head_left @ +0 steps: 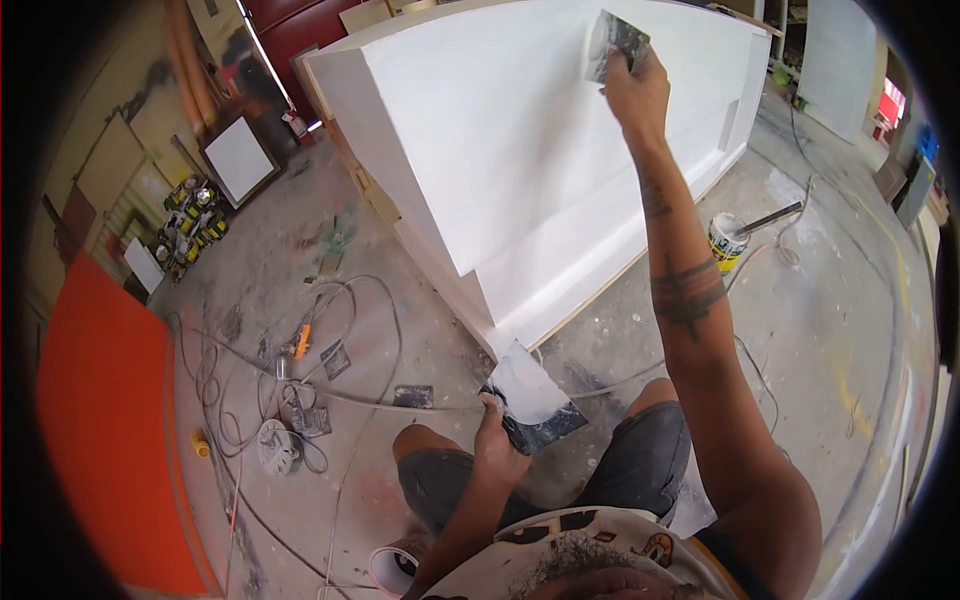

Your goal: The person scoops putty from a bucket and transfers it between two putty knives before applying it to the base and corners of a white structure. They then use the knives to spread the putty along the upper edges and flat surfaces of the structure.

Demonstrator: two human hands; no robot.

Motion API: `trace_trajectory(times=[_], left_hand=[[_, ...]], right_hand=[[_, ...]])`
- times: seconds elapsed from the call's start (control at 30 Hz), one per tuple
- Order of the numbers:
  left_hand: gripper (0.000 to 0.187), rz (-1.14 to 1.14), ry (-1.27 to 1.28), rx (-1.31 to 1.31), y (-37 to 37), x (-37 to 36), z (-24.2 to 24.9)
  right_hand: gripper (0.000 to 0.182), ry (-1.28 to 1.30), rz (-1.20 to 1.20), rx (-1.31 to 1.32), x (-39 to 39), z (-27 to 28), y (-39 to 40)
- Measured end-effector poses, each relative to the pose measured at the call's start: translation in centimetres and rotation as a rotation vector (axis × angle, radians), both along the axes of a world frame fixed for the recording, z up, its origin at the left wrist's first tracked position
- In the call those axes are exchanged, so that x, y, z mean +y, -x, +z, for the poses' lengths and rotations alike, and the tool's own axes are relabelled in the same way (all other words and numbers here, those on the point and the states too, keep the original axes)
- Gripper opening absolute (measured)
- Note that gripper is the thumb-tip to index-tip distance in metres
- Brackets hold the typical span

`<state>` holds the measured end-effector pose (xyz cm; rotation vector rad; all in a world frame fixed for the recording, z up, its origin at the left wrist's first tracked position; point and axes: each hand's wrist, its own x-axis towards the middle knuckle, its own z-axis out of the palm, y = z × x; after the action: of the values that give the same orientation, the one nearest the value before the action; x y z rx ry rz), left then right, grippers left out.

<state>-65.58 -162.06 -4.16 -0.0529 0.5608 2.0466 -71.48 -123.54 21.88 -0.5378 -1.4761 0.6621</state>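
Right hand (638, 95) closed on a scraper (612, 42), blade pressed to the upper face of the white panel (520, 150). Left hand (497, 440) gripped a putty board (532, 400) low by the knee, white filler on it. Tin (726, 240) with a stick stood on the floor right of the panel. Cables (300, 370), tools and an orange board (110, 430) lay left.
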Motion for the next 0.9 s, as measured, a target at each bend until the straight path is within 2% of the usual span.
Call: trace_trajectory(times=[0.1,0.17,0.27,0.5,0.67,0.83,0.9], left_hand=[[0.053,-0.005,-0.035,0.010,0.0,-0.3,0.4],[0.053,0.008,-0.019,-0.004,0.0,-0.5,0.4],[0.052,0.024,-0.024,-0.021,-0.2,-0.9,-0.2],[0.050,0.018,-0.100,0.012,0.2,-1.6,-0.4],[0.050,0.030,-0.097,0.025,0.3,-2.0,0.5],[0.051,0.034,-0.110,0.036,0.9,-2.4,0.5],[0.061,0.041,-0.083,0.051,1.2,-2.4,0.3]], right_hand=[[0.029,0.030,-0.048,-0.105,1.5,1.0,0.5],[0.028,-0.009,-0.087,-0.079,0.0,1.2,1.1],[0.025,-0.227,-0.156,-0.048,-2.2,1.4,1.7],[0.024,-0.389,-0.125,-0.018,-7.7,1.9,2.6],[0.025,-0.481,-0.157,0.022,-10.5,1.7,4.2],[0.036,-0.534,-0.191,0.015,-13.9,1.5,5.1],[0.039,-0.540,-0.184,0.005,-15.5,1.4,5.3]])
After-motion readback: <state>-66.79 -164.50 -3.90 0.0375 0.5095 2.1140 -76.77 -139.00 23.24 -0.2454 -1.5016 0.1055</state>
